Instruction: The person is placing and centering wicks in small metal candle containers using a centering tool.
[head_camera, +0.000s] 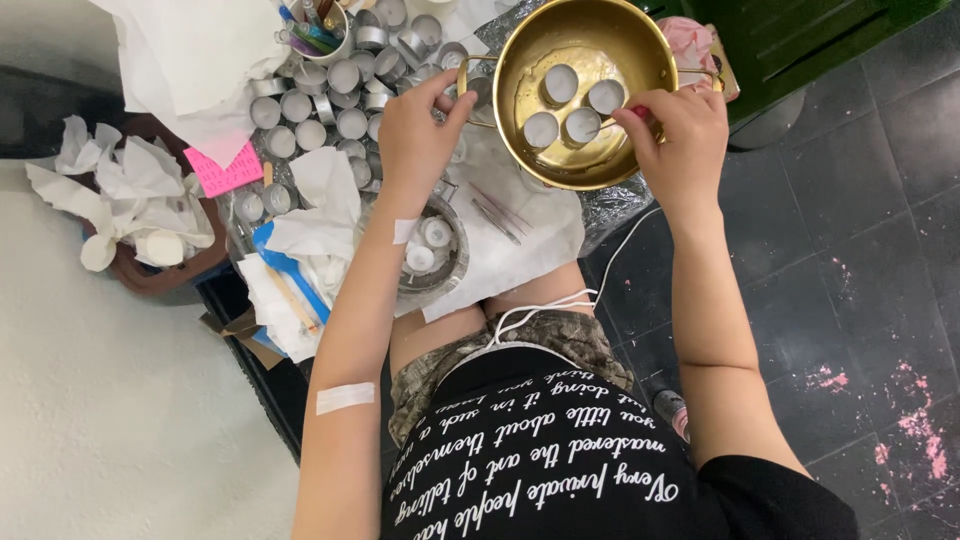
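Right now the left hand (415, 125) grips the near-left handle of a gold pan (640, 60), fingers curled shut around it. Four small candle cups (561, 84) sit clustered on the pan's floor. At the opposite rim, the right hand (680, 135) pinches a thin tool whose tip reaches toward the nearest cup (583, 124), just left of those fingers.

1. A makeshift home craft corner for candle-making, worked seated over a low, crowded table (232, 300).
2. Rows of small metal tealight cups (312, 105) fill its far edge.
3. A brass pot (640, 50) holds four filled cups.
4. Crumpled tissues (130, 190) lie at its left; the dark tiled floor (860, 240) is paint-spattered.
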